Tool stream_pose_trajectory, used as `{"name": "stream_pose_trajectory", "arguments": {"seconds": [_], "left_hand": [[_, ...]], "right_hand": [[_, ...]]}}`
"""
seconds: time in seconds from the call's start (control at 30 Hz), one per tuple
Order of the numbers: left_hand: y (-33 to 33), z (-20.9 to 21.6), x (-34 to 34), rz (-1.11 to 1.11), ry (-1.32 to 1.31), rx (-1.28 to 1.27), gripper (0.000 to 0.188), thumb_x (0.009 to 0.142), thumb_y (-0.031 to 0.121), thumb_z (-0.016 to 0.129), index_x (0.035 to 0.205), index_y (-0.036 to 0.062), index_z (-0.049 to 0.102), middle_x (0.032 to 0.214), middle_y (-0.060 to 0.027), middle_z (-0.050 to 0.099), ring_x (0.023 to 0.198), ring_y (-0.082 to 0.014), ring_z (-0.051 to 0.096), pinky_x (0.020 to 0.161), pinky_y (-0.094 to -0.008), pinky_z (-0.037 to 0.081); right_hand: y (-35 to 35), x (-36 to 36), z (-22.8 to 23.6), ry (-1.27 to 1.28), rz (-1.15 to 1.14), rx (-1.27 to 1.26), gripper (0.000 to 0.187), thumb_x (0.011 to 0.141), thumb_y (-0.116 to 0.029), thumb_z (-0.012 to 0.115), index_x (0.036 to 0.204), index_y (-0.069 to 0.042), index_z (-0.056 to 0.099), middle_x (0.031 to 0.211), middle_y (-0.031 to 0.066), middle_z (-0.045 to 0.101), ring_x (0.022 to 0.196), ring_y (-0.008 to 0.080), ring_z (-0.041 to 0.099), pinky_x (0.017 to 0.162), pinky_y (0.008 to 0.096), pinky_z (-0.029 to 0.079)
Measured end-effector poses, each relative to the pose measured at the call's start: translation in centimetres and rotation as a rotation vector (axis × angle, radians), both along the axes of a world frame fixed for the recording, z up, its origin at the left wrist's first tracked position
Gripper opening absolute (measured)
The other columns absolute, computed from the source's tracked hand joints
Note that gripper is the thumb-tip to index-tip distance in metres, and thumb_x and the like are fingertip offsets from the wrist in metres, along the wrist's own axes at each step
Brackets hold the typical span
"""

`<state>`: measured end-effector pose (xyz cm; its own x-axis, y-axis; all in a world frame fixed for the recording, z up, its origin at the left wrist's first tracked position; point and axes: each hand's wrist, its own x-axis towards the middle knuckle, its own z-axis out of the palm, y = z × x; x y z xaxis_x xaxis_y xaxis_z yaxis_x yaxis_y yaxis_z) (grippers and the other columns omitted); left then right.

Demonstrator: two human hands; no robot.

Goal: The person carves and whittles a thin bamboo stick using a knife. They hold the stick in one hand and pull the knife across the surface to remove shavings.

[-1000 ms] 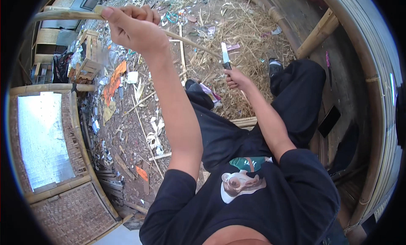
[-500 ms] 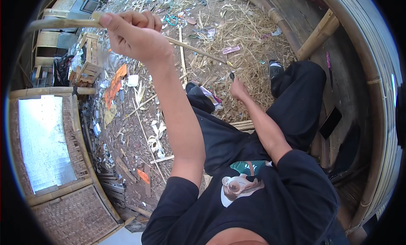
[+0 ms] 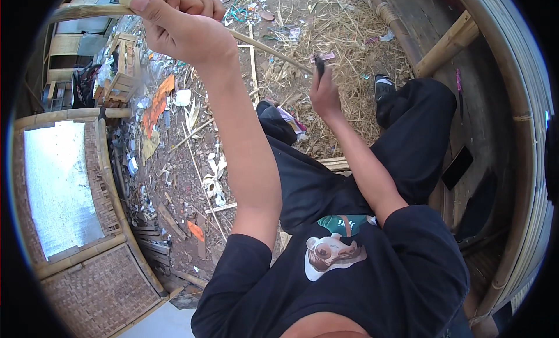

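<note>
My left hand, raised at the upper left, is closed round a long thin bamboo stick. One part of the stick runs out past the thumb to the left rim; the rest slopes down to the right. Low over the straw-covered ground, my right hand is closed on a small tool with a dark handle. The dark end points up, close to the stick's lower end. Whether they touch I cannot tell, and the tool's blade or tip does not show clearly.
Straw and litter cover the ground ahead. A wooden crate stands at the left, beyond a woven bamboo panel. On the right, a phone and a pink-handled tool lie on dark boards beside bamboo poles.
My right hand has risen and turned more upright with the dark-handled tool. My left hand has shifted slightly upward, still holding the bamboo stick.
</note>
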<state>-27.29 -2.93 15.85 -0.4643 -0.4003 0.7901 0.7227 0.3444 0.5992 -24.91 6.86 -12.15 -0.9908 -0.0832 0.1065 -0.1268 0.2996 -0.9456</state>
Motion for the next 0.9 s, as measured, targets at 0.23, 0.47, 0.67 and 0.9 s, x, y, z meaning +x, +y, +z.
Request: {"name": "stream_pose_trajectory", "arguments": {"seconds": [0.23,0.47,0.67,0.9], "left_hand": [[-1.2,-0.1,0.3,-0.062,-0.058,0.060,0.055,0.093,0.056,0.038,0.063,0.0103,0.031,0.051,0.0030,0.021,0.041,-0.0088,0.020,0.040,-0.0263,0.022],[-0.2,-10.5,-2.3,-0.028,-0.259,0.051,0.025,0.094,0.025,0.052,0.099,0.0025,0.043,0.084,-0.0092,0.057,0.072,-0.0172,0.059,0.074,-0.0293,0.044],[0.0,-20.3,-3.2,-0.004,-0.421,0.065,0.024,0.097,0.027,0.046,0.091,0.0040,0.043,0.075,-0.0056,0.053,0.065,-0.0134,0.056,0.069,-0.0283,0.045],[-1.2,-21.9,-5.1,-0.170,-0.393,0.280,0.033,0.101,0.026,0.035,0.074,0.0078,0.034,0.056,0.0035,0.032,0.045,-0.0053,0.030,0.042,-0.0224,0.028]], "right_hand": [[0.6,-0.5,-11.1,-0.705,0.288,0.234,0.032,0.089,-0.015,0.043,0.113,0.005,0.041,0.095,0.0295,0.059,0.075,0.0406,0.064,0.050,0.0444,0.053],[-0.1,-1.6,-12.1,-0.671,0.231,0.377,0.033,0.088,-0.018,0.040,0.116,0.000,0.041,0.101,0.0291,0.057,0.075,0.0392,0.064,0.060,0.0465,0.053],[0.0,-1.1,-10.7,-0.681,0.199,0.378,0.034,0.091,-0.025,0.041,0.116,-0.003,0.041,0.107,0.0298,0.057,0.098,0.0450,0.057,0.085,0.0505,0.045],[-0.6,-0.6,-7.0,-0.388,0.074,0.188,0.029,0.095,-0.028,0.039,0.103,-0.001,0.042,0.078,0.0314,0.058,0.077,0.0490,0.056,0.061,0.0542,0.041]]}}
